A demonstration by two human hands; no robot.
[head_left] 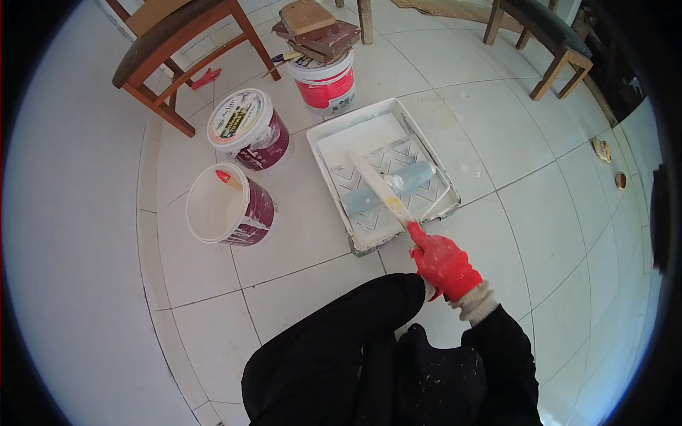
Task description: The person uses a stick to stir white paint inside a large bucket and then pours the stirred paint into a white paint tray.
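Observation:
My right hand (446,264), in a red-coated glove with a pale knit cuff, is closed around the lower end of a flat stick (387,195). White paint coats the stick, with a yellow smear near my fingers. It slants across a white paint tray (321,135), its far tip at the pool of white paint (362,138). Beneath the stick, a grey-blue paint roller (414,176) lies across the tray's ridged slope. A wire frame shows at the roller's right end. My left hand is not in view.
Left of the tray stand an open paint bucket (259,213) with a red-tipped wooden handle inside and a lidded bucket (266,145). Behind, a red-and-white bucket (327,89) bears stacked blocks (309,20) and a brush. Chairs (181,74) stand at the far left and far right (547,35).

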